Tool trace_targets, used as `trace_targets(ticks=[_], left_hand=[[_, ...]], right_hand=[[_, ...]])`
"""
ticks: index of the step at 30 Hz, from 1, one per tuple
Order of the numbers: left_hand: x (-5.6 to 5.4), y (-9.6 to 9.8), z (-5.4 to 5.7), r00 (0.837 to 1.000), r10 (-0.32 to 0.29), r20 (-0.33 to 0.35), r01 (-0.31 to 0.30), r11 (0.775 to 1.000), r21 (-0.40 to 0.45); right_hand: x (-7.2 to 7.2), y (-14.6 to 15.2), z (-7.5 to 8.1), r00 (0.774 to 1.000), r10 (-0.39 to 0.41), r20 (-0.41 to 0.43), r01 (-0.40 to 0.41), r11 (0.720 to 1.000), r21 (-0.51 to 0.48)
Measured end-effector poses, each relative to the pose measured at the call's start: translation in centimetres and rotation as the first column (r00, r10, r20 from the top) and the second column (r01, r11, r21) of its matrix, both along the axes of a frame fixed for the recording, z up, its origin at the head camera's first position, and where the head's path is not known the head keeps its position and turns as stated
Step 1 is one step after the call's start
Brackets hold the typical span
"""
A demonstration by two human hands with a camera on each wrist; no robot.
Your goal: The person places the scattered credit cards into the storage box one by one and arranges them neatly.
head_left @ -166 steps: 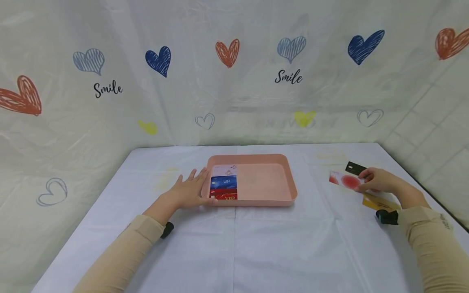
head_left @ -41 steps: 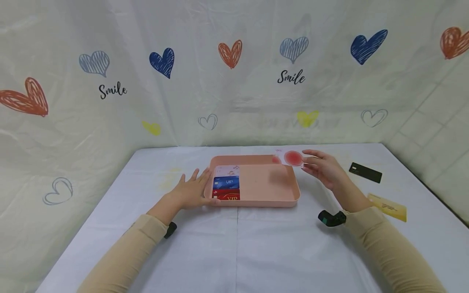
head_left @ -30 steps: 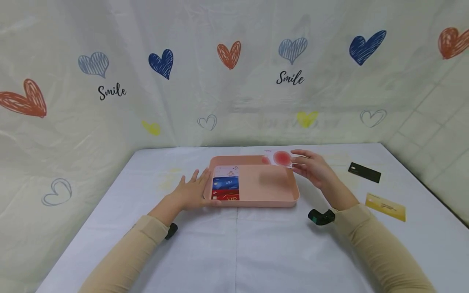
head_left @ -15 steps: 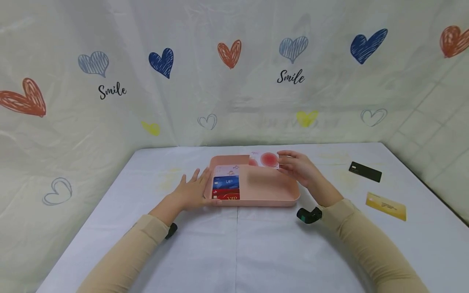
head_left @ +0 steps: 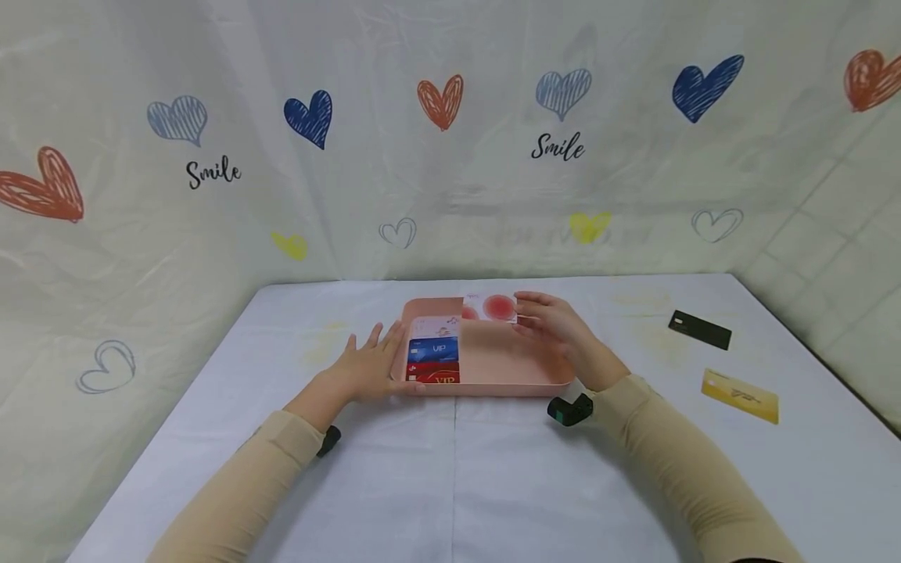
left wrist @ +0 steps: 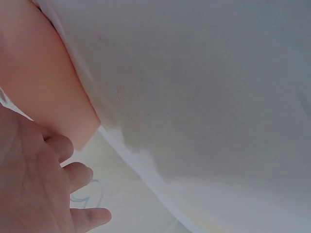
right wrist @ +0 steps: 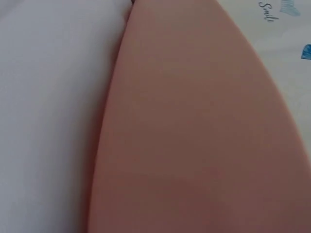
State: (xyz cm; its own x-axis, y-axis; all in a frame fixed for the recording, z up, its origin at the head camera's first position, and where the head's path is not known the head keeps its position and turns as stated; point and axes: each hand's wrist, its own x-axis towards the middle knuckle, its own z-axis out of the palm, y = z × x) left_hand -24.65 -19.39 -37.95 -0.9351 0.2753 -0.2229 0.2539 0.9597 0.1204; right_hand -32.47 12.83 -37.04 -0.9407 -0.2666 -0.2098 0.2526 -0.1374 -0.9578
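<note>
My right hand point(head_left: 556, 328) pinches a white card with red circles point(head_left: 490, 307) by its right end, over the back part of the pink tray point(head_left: 517, 389). Spread fingers of my left hand point(head_left: 359, 371) rest against the tray's left side, the thumb along its front corner. Inside the tray, at the left, a pale pink card point(head_left: 435, 327), a blue VIP card point(head_left: 433, 349) and a red VIP card point(head_left: 432, 373) lie in a column, one below another. The left wrist view has the left hand point(left wrist: 34, 179) at the tray wall point(left wrist: 53, 82); the right wrist view has only the tray's outer wall point(right wrist: 194, 121) close up.
On the white cloth to the right lie a black card point(head_left: 700, 330) and, nearer me, a gold card point(head_left: 741, 396). Behind the table hangs a pale curtain point(head_left: 493, 188) printed with hearts.
My right hand has picked up the red-circled card from the right side of the table and carried it leftward over the tray. The left hand has stayed at the tray's left side.
</note>
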Motion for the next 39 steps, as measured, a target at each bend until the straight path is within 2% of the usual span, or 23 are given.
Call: trace_targets(ticks=[4,8,11,15,19,25,32,39], left_hand=[[0.0,-0.1,0.0,1.0,0.0,-0.002,0.0,1.0,-0.003],[-0.1,-0.1,-0.1,1.0,-0.011,-0.008,0.011,1.0,0.005],[-0.2,-0.1,-0.1,1.0,-0.009,-0.002,0.009,1.0,-0.007],[-0.3,-0.2,-0.2,1.0,-0.002,0.002,0.002,1.0,-0.013],[-0.3,-0.2,-0.2,1.0,0.006,0.006,-0.006,1.0,-0.013],[-0.4,-0.1,-0.3,1.0,0.017,0.024,-0.016,1.0,-0.01],[-0.4,-0.2,-0.4,1.0,0.004,0.012,-0.004,1.0,-0.004],[0.0,-0.1,0.1,1.0,0.004,0.002,-0.004,1.0,0.013]], right_hand=[[-0.3,-0.7,-0.3,1.0,0.01,0.007,-0.01,1.0,0.017],[-0.6,-1.2,-0.4,0.999,-0.026,0.047,0.026,1.0,-0.011],[-0.8,-1.4,-0.6,0.998,-0.038,0.046,0.039,0.999,-0.025],[-1.1,-1.7,-1.0,1.0,-0.029,0.009,0.029,0.999,0.038],[-1.0,-2.0,-1.1,0.998,-0.047,0.033,0.041,0.989,0.143],[-0.9,-2.4,-0.8,0.997,-0.06,0.051,0.045,0.968,0.247],[-1.6,-2.7,-0.9,0.992,-0.103,0.071,0.083,0.966,0.245],[-1.8,-2.6,-1.5,0.988,-0.133,0.078,0.113,0.97,0.214]])
